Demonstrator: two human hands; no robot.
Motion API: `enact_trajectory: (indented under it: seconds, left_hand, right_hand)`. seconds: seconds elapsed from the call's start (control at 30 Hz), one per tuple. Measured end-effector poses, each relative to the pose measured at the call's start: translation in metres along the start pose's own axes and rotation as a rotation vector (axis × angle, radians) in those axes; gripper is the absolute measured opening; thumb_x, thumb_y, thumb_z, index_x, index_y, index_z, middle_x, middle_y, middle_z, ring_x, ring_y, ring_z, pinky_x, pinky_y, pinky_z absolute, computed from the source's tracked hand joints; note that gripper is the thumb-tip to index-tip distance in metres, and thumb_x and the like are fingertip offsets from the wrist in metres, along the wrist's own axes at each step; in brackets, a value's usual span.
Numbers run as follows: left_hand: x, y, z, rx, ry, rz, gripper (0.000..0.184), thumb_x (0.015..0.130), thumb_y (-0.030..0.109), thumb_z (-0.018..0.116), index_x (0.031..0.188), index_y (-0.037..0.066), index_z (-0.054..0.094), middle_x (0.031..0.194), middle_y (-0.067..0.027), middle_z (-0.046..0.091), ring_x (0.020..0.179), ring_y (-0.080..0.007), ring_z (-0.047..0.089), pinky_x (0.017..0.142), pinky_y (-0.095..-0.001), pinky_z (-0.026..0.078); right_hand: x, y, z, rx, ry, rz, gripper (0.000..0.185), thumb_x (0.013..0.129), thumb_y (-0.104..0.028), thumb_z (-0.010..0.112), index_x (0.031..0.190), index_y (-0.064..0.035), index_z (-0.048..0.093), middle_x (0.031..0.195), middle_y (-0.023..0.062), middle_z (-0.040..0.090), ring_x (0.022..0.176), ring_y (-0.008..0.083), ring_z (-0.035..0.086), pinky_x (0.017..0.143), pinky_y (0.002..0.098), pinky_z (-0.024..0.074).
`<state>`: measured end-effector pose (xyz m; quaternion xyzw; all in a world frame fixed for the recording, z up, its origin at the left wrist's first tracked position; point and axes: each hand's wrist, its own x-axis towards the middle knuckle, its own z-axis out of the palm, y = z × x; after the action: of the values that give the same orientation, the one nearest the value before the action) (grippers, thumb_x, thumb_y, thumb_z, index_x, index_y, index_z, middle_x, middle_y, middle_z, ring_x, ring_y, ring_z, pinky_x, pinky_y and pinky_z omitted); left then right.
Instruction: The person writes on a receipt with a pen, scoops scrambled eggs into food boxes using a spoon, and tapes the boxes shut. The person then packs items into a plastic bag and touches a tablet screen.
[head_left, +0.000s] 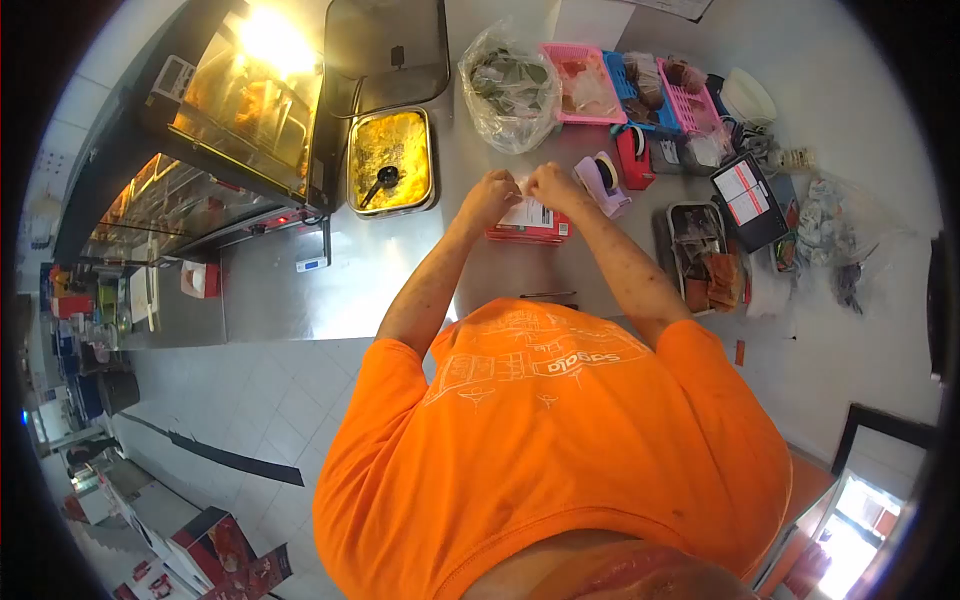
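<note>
Both hands meet over the far edge of a flat red-and-white package (528, 236) with a printed white paper on top, lying on the steel counter (290, 300). My left hand (490, 197) has its fingers drawn together at the package's left far corner. Close beside it, my right hand (548, 186) is also closed in a pinch. Something small and pale shows between the fingertips, too small to name. Just right of my right hand stands a lilac tape dispenser (598, 190), with a red tape dispenser (635, 158) behind it.
At left is a lit warming cabinet (225, 110), then a metal pan of yellow food (412, 135) with a black ladle (380, 184). Farther back sit a clear bag of leaves (508, 88) and several baskets (580, 118). A filled metal tray (708, 262) stands right.
</note>
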<state>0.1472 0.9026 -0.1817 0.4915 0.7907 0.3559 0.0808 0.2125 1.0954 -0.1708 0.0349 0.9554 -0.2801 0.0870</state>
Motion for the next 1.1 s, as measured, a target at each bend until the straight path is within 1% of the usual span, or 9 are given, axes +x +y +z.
enact_trajectory:
  seconds: [0.23,0.33,0.43,0.63,0.7,0.8,0.9,1.03,1.1]
  left_hand:
    - [-0.006,-0.008,0.015,-0.309,0.152,0.08,0.015,0.084,0.009,0.068,0.097,0.003,0.07,0.099,-0.0195,0.069,0.092,-0.0383,0.066,0.081,-0.0423,0.054]
    - [0.001,-0.022,0.019,-0.14,-0.002,-0.061,0.019,0.082,0.015,0.07,0.099,0.005,0.069,0.097,-0.021,0.068,0.086,-0.0415,0.065,0.079,-0.0433,0.054]
    - [0.012,-0.019,0.023,-0.045,-0.121,-0.27,0.02,0.08,0.019,0.072,0.098,0.009,0.069,0.108,-0.0173,0.068,0.098,-0.0368,0.065,0.085,-0.0455,0.051]
    - [0.056,-0.027,0.011,0.291,-0.204,-0.06,0.046,0.071,0.036,0.081,0.109,0.017,0.067,0.112,-0.0131,0.064,0.106,-0.0326,0.063,0.085,-0.0454,0.05]
    - [0.079,-0.061,0.035,-0.018,-0.555,-0.204,0.071,0.067,0.043,0.082,0.13,0.022,0.059,0.118,-0.0153,0.063,0.109,-0.0325,0.063,0.089,-0.0413,0.05]
    - [0.1,-0.09,0.068,-0.102,-0.915,-0.284,0.075,0.072,0.061,0.073,0.134,0.019,0.06,0.127,-0.0131,0.064,0.114,-0.0295,0.063,0.094,-0.0433,0.049]
    - [0.089,-0.065,0.056,-0.039,-1.059,-0.381,0.081,0.073,0.072,0.069,0.124,0.009,0.066,0.116,-0.0132,0.069,0.105,-0.0291,0.067,0.087,-0.0446,0.052]
    - [0.022,-0.042,0.046,-0.174,-0.717,-0.826,0.077,0.079,0.068,0.069,0.109,-0.004,0.069,0.102,-0.0193,0.072,0.099,-0.03,0.071,0.082,-0.0419,0.055]
    - [-0.022,-0.023,0.049,-0.245,-0.279,-0.435,0.071,0.087,0.065,0.062,0.109,-0.003,0.068,0.096,-0.0191,0.072,0.082,-0.0284,0.072,0.074,-0.037,0.055]
  right_hand:
    - [0.036,0.03,0.039,0.322,-0.185,0.173,0.033,0.081,-0.018,0.065,0.11,-0.0011,0.067,0.093,0.0169,0.072,0.09,0.0289,0.068,0.081,0.0464,0.0479]
    - [0.002,0.018,0.038,0.505,-0.001,0.184,0.059,0.077,-0.026,0.076,0.129,-0.0061,0.055,0.112,0.0158,0.068,0.11,0.0309,0.061,0.093,0.05,0.043]
    - [-0.055,-0.023,0.026,-0.128,0.372,0.12,0.085,0.07,-0.037,0.086,0.139,-0.0101,0.044,0.13,0.0162,0.058,0.129,0.0331,0.047,0.104,0.0517,0.0354]
    - [-0.124,-0.008,0.083,0.179,0.83,0.531,0.096,0.071,-0.049,0.085,0.147,-0.0113,0.038,0.143,0.0121,0.046,0.133,0.0315,0.039,0.108,0.0468,0.0332]
    - [-0.128,0.05,0.128,1.062,0.152,0.758,0.101,0.075,-0.061,0.078,0.151,-0.0103,0.034,0.146,0.0103,0.041,0.131,0.0283,0.041,0.108,0.0457,0.0346]
    - [-0.141,-0.015,0.099,1.553,-0.174,0.842,0.102,0.08,-0.066,0.071,0.153,-0.0077,0.03,0.15,0.0125,0.04,0.135,0.0253,0.04,0.11,0.0416,0.0352]
    - [-0.121,-0.017,0.092,1.243,0.051,0.529,0.101,0.079,-0.064,0.072,0.152,-0.0072,0.032,0.148,0.0162,0.043,0.135,0.0294,0.041,0.11,0.04,0.0356]
    - [-0.151,0.018,0.114,0.533,0.16,0.317,0.094,0.076,-0.059,0.077,0.148,-0.0093,0.041,0.141,0.0213,0.047,0.131,0.0372,0.044,0.111,0.0446,0.0351]
    - [-0.193,0.03,0.119,0.057,0.149,0.111,0.082,0.072,-0.053,0.079,0.136,-0.0101,0.052,0.133,0.0166,0.053,0.126,0.0325,0.047,0.106,0.0419,0.0401]
